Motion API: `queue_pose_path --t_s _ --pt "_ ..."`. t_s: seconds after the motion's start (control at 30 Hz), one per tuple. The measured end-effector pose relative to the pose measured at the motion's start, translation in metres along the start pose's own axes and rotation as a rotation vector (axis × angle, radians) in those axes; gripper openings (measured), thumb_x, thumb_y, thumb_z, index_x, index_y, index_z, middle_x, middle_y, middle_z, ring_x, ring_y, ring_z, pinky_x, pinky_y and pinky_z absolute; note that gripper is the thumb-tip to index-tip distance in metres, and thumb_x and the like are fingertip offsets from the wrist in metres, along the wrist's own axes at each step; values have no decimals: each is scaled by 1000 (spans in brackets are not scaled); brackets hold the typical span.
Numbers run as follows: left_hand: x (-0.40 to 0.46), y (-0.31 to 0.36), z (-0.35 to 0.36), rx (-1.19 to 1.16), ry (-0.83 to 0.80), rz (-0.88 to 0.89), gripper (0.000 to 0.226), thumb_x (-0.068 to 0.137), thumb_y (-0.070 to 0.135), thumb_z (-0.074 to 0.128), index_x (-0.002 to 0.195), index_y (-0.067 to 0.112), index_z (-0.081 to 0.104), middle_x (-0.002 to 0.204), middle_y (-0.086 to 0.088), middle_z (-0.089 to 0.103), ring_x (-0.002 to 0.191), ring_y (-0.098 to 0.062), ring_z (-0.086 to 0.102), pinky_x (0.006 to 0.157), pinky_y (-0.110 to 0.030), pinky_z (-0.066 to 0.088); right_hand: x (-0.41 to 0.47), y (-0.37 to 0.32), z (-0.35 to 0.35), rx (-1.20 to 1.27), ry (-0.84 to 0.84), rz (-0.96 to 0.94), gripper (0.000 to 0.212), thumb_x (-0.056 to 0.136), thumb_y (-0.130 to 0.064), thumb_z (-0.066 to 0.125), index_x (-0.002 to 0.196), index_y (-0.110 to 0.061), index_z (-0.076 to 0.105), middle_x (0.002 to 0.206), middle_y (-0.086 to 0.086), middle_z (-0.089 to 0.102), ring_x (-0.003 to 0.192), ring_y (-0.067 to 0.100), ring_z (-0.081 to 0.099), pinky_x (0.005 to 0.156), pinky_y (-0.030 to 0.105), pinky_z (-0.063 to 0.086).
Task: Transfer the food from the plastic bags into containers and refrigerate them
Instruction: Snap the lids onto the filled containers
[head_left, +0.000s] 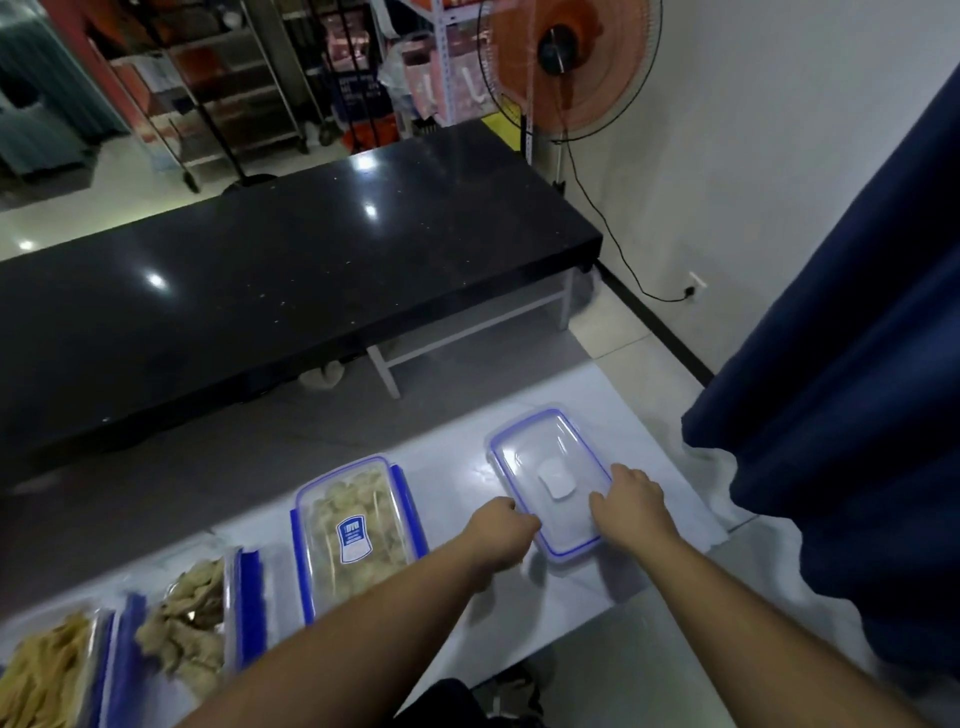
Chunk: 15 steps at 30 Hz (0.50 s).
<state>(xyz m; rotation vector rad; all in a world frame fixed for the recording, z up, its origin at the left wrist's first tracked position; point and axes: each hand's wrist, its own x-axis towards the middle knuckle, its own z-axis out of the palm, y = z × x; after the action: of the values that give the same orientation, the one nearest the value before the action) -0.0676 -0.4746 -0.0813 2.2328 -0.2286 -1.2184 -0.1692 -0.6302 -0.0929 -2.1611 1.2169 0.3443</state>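
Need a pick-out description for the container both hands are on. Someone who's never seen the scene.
Start at the white table in front of the black counter. Four blue-trimmed clear containers sit along it; take the one at the right end, nearest the dark blue curtain. This container shows no food through its lid, unlike the other three, and the left hand and right hand sit at its sides.

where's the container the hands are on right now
In the head view, the clear container sits right of centre on the white table, beside the food-filled container.

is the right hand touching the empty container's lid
Touching. The head view shows the right hand resting on the clear lid, its fingers overlapping the right edge with no gap.
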Motion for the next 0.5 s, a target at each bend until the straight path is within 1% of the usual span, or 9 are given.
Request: queue_pose_path --t_s 0.07,0.13,0.2,0.27,0.3,0.33,0.4,0.47,0.5 --pt "0 3 1 -31 -6 -8 32 91 25 59 117 10 69 111 -10 71 96 -25 69 79 -33 59 0 2 0 18 17 -7 40 98 -24 50 134 -7 51 136 15 52 123 35 49 99 41 45" --pt "1 3 1 -23 13 6 28 93 23 58 116 10 68 106 -7 69 94 -23 68 77 -32 56 -2 5 1 39 59 -24 35 96 -21 53 128 -7 56 134 15 54 120 34 50 96 40 47" --pt "1 1 0 24 75 49 22 95 22 59 113 12 67 100 -4 68 89 -19 66 75 -30 54 -5 6 0 71 114 -37 42 96 -18 56 137 -9 56 139 13 53 125 33 49 100 42 47" --pt "-1 0 -4 53 158 97 18 97 19 61 112 13 66 97 -1 67 81 -14 62 68 -23 50 -11 7 -2 124 162 -56 44 96 -15 58 140 -11 55 139 11 55 126 31 50 100 41 47" --pt "-2 1 -7 37 187 105 17 97 17 61 113 14 65 97 -1 68 80 -13 62 65 -22 50 -13 7 -2 176 167 -62 41 97 -14 58 137 -12 56 135 10 58 121 30 53 96 39 48" --pt "-3 1 -11 15 209 112 19 96 14 61 115 15 65 98 -1 69 81 -14 64 65 -24 54 -15 6 -3 250 157 -60 36 97 -14 58 133 -13 57 131 9 61 114 28 56 90 35 48" --pt "-5 1 -19 -15 250 124 24 94 10 61 117 14 67 99 -2 71 86 -21 69 71 -32 60 -20 2 -7 421 129 -58 24 99 -16 58 123 -18 56 122 6 65 99 24 62 81 33 48" --pt "-9 2 -27 -30 272 136 29 94 8 59 123 14 65 101 -1 70 91 -25 70 73 -34 60 -22 -6 -11 574 117 -74 18 100 -19 60 117 -22 55 115 4 69 87 18 67 74 32 53" --pt "-11 3 -32 -36 284 144 33 94 8 59 127 14 64 103 0 69 93 -26 70 75 -34 59 -24 -12 -13 667 111 -76 19 101 -18 61 119 -22 55 114 4 70 81 14 69 69 27 54"
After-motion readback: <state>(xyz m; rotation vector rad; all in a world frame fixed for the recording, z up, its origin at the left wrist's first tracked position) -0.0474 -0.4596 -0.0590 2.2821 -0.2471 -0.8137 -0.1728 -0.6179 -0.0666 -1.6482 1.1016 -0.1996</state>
